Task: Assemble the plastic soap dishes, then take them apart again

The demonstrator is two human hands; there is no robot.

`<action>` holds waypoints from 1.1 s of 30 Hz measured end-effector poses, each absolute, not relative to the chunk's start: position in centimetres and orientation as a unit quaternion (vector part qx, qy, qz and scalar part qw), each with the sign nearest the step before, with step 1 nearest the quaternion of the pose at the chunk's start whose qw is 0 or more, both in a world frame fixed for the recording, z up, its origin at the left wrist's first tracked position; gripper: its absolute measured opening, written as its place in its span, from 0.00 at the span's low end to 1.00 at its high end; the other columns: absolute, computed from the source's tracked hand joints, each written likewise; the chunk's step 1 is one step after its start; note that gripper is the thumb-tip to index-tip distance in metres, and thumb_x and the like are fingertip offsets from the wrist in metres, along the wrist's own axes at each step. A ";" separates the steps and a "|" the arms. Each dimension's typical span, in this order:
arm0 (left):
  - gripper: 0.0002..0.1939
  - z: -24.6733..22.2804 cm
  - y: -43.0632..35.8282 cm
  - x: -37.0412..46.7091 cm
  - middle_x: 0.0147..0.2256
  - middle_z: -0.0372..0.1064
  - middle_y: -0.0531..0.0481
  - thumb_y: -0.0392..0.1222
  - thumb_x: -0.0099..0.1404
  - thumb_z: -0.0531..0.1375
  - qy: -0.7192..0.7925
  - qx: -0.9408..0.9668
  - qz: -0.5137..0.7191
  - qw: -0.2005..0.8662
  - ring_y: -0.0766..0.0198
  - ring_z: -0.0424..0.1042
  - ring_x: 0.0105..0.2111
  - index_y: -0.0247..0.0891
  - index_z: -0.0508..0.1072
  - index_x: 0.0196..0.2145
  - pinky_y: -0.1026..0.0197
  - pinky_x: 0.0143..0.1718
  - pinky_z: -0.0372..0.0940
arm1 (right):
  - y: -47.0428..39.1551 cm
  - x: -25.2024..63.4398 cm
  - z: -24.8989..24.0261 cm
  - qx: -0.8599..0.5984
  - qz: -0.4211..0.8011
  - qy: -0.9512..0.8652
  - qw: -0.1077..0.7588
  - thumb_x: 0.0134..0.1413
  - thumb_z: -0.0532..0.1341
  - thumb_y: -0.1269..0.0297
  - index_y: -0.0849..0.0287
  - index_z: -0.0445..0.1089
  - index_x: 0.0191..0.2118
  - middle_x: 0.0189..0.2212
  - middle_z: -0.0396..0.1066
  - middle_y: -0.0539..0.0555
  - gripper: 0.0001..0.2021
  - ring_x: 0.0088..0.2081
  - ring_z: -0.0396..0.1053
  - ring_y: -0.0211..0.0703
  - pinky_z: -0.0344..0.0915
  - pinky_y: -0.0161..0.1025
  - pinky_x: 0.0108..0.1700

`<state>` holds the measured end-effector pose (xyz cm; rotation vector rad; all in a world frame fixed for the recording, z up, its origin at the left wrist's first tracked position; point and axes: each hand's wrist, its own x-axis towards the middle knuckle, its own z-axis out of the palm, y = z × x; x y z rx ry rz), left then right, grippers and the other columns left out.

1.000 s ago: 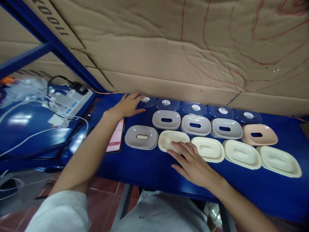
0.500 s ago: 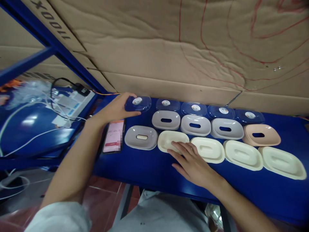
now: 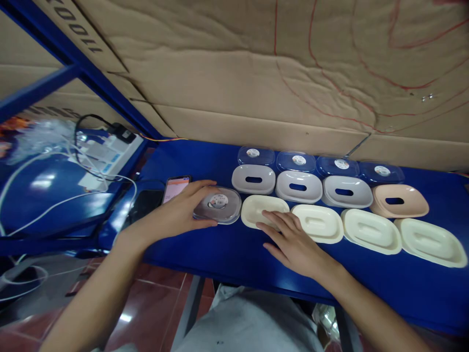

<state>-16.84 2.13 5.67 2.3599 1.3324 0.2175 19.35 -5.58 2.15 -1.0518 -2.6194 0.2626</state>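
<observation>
Clear lid point(image 3: 210, 213) sat over a grey dish point(image 3: 221, 223) at the near left of the blue table point(image 3: 230, 254). Its round white label point(image 3: 220, 201) bore a barcode and small print, too small to read. Left hand point(image 3: 170, 210) half open, thumb and fingers spread around the lid's left side, holding it. Right hand point(image 3: 293, 239) loosely open, gripping nothing, fingertips over a cream tray point(image 3: 252, 211) just right of the lid.

Three more cream trays point(image 3: 318, 223) ran on to the right. Behind: three slotted grey dishes point(image 3: 253, 179) and one peach dish point(image 3: 401, 201). Farther back, four other clear lids point(image 3: 255, 157), white round labels, print illegible.

Phone point(image 3: 176, 187) lay partly behind the left hand, orange band on screen, text unreadable. Cardboard point(image 3: 220, 93) stood behind; upside-down print at upper left seemed to read "1100X", last character cut off. White power strip point(image 3: 119, 156) at far left, among cables.
</observation>
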 end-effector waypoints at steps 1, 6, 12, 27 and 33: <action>0.44 5.6 2.1 -17.0 0.74 0.58 0.45 0.65 0.64 0.70 0.479 0.848 0.087 0.210 0.42 0.61 0.72 0.55 0.61 0.72 0.40 0.73 0.60 | -5.5 19.4 2.2 -0.367 0.091 -0.913 0.152 0.75 0.58 0.62 0.59 0.68 0.69 0.71 0.66 0.66 0.22 0.68 0.67 0.63 0.69 0.66 0.66; 0.45 5.3 1.5 -17.4 0.71 0.61 0.43 0.64 0.63 0.71 0.483 0.842 0.117 0.208 0.40 0.63 0.71 0.55 0.60 0.72 0.37 0.73 0.60 | -5.7 19.3 2.5 -0.363 0.089 -0.915 0.148 0.76 0.57 0.62 0.58 0.67 0.70 0.72 0.65 0.65 0.22 0.68 0.67 0.62 0.69 0.66 0.66; 0.45 5.1 1.3 -17.0 0.72 0.57 0.42 0.61 0.65 0.70 0.490 0.841 0.100 0.207 0.41 0.60 0.72 0.53 0.57 0.73 0.39 0.74 0.57 | -6.0 19.3 2.5 -0.358 0.072 -0.920 0.144 0.76 0.57 0.62 0.59 0.67 0.70 0.72 0.65 0.65 0.22 0.68 0.67 0.63 0.69 0.66 0.65; 0.53 8.2 5.5 -18.6 0.66 0.63 0.39 0.71 0.56 0.72 0.531 0.823 0.140 0.146 0.35 0.68 0.65 0.46 0.57 0.70 0.33 0.69 0.64 | -6.1 19.3 2.6 -0.361 0.061 -0.918 0.155 0.76 0.57 0.63 0.59 0.68 0.69 0.72 0.66 0.65 0.22 0.68 0.68 0.62 0.71 0.64 0.65; 0.65 7.1 14.5 -19.9 0.65 0.65 0.43 0.85 0.51 0.64 0.551 0.817 0.130 0.110 0.43 0.67 0.64 0.33 0.59 0.69 0.39 0.67 0.64 | -6.1 19.2 2.4 -0.358 0.067 -0.917 0.161 0.75 0.59 0.63 0.60 0.69 0.67 0.71 0.66 0.65 0.21 0.68 0.67 0.61 0.69 0.63 0.66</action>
